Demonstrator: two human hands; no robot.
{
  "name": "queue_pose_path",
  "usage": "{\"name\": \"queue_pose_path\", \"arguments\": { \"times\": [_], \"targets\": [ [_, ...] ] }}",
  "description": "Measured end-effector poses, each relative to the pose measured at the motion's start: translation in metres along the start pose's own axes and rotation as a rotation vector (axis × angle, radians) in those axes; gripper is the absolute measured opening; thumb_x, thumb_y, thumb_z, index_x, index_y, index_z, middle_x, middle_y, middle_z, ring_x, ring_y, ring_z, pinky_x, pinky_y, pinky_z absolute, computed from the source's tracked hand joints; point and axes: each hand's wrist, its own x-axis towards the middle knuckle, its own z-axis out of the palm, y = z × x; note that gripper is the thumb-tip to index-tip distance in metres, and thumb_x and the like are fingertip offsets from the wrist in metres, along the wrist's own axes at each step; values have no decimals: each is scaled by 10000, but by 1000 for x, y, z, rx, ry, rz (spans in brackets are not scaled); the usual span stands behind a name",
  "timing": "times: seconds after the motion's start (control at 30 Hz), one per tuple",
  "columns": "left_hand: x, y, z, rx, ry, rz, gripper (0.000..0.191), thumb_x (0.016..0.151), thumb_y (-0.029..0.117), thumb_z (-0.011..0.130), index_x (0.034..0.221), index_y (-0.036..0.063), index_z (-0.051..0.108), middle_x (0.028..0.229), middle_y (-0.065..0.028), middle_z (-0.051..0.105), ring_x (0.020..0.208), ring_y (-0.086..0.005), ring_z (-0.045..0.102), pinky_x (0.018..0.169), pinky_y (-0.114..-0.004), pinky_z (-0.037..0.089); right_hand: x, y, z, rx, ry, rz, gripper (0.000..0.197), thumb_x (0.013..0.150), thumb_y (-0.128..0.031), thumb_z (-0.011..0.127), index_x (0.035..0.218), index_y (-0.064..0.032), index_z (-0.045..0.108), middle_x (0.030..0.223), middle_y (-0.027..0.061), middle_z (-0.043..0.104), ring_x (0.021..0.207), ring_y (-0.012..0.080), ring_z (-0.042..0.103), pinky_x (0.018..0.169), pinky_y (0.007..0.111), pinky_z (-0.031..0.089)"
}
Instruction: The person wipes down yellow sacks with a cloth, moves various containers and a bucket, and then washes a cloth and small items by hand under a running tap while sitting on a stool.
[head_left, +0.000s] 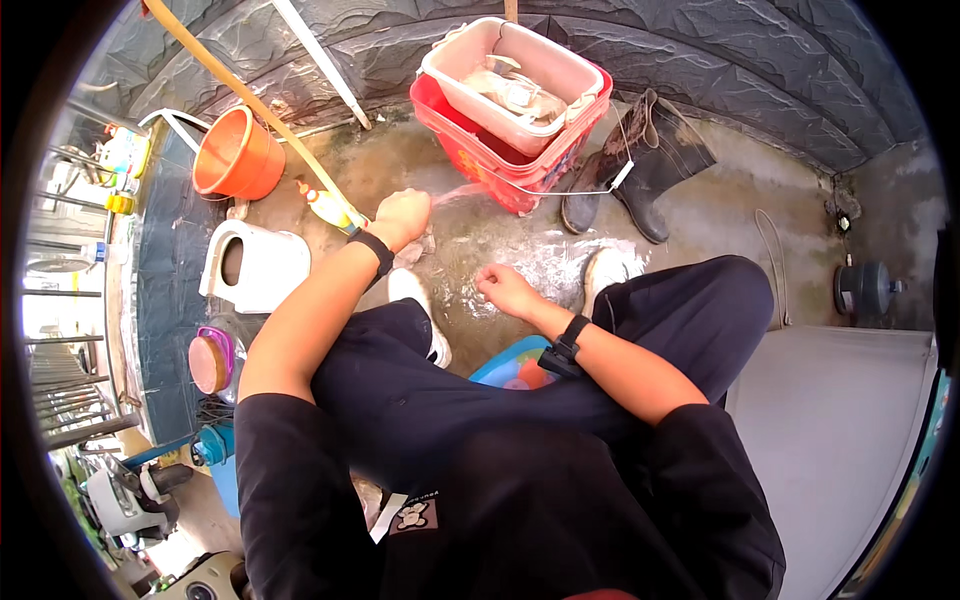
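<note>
My left hand (405, 216) is curled into a fist in front of the red bucket (469, 146). A blurred, pale streak (459, 193) runs from it towards the bucket; whether this is water or a held thing is unclear. Lower and to the right, my right hand (508, 291) is loosely curled above the wet floor (465, 277), with nothing visible in it. A pale pink basin (457, 64) sits tilted in the bucket's mouth, and a crumpled plastic bag (517, 94) lies inside the basin. Below my right hand is a blue plastic basin (491, 364) holding colourful items.
Dark rubber boots (660, 161) stand right of the bucket. At left are an orange bucket (244, 154), a yellow pole (247, 90), a squeeze bottle (326, 206), a white plastic stool (259, 266) and a lidded jar (214, 360). A pale flat-topped surface (825, 442) lies at right.
</note>
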Motion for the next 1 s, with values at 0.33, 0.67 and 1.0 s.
{"name": "queue_pose_path", "arguments": {
  "times": [0.33, 0.67, 1.0],
  "targets": [
    [9, 5, 42, -185, 184, 30, 395, 1035, 307, 444, 940, -16, 651, 875, -281, 694, 844, -456, 689, 769, -553, 548, 26, 21, -23, 240, -7, 143, 259, 990, -219, 572, 1147, -18, 613, 1024, 90, 685, 833, 173, 676, 697, 315, 527],
    [27, 35, 74, -321, -60, 20, 370, 979, 284, 500, 969, -20, 710, 957, -306, 693, 935, -446, 694, 834, -528, 556, 70, 5, 11, 579, -131, 209, 371, 1015, -220, 507, 1342, -48, 548, 1248, 85, 646, 1075, 185, 616, 839, 348, 526],
    [43, 58, 95, -507, 128, -16, 311, 838, 261, 646, 800, -39, 720, 840, -292, 686, 865, -452, 684, 799, -523, 555, 97, 16, 29, 1069, -16, 230, 225, 1066, -194, 482, 1260, -101, 546, 1223, 61, 654, 1122, 200, 637, 938, 387, 523]
  ]
}}
